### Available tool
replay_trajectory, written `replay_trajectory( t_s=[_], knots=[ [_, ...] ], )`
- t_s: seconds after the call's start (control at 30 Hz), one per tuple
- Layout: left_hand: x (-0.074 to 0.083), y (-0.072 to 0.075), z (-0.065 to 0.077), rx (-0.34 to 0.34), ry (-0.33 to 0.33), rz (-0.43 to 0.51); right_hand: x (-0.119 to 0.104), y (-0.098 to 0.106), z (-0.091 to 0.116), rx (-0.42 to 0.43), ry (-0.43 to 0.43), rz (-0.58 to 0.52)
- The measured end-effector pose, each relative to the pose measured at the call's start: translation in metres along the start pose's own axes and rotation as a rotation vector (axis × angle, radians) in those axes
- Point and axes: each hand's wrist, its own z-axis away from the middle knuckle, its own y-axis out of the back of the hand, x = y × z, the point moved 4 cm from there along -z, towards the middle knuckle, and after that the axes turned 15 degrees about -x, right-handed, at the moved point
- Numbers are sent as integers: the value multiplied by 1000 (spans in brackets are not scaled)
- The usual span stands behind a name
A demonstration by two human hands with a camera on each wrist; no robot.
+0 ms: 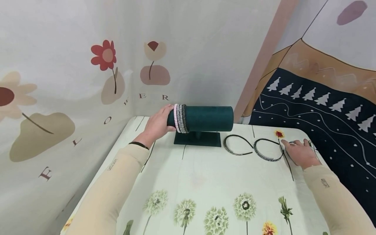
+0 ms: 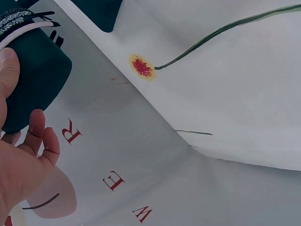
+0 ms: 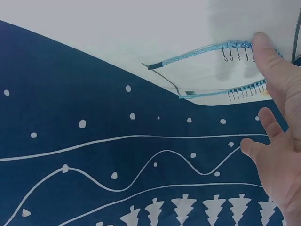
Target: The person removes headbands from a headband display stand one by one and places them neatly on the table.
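Observation:
A dark green velvet headband display stand (image 1: pixel 211 119) has a horizontal roll on a flat base (image 1: pixel 196 139). My left hand (image 1: pixel 158 123) grips the roll's left end, thumb in front and fingers behind. Right beside the fingers, a pink headband (image 1: pixel 176 118), silvery glitter ones (image 1: pixel 182 118) and a black toothed one (image 1: pixel 185 118) sit round the roll. At the table's right side my right hand (image 1: pixel 302 154) holds a blue glittery toothed headband (image 3: pixel 202 50) at its curve, the thumb on the band. The other fingertips on that band are hidden in the right wrist view.
Two dark toothed headbands (image 1: pixel 231 151) (image 1: pixel 265 158) lie side by side between the stand and my right hand. The table (image 1: pixel 199 176) has a white cloth printed with flowers. Patterned curtains (image 1: pixel 199 55) hang close behind and at both sides.

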Motion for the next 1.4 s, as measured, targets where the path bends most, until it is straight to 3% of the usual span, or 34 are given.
replay_trajectory(
  t_s=[0.4, 0.77, 1.0, 1.4],
  knots=[
    [0, 0, 2, 1, -10, -1, -5, 4, 3, 22, 2, -32],
    [-1, -1, 2, 3, -25, 6, 7, 7, 4, -14, -9, -126],
    [-1, 0, 2, 0, -25, 11, 26, 21, 6, -60, -73, -309],
    [0, 0, 4, -3, -7, 20, 49, 45, 12, -63, -236, -770]
  ],
)
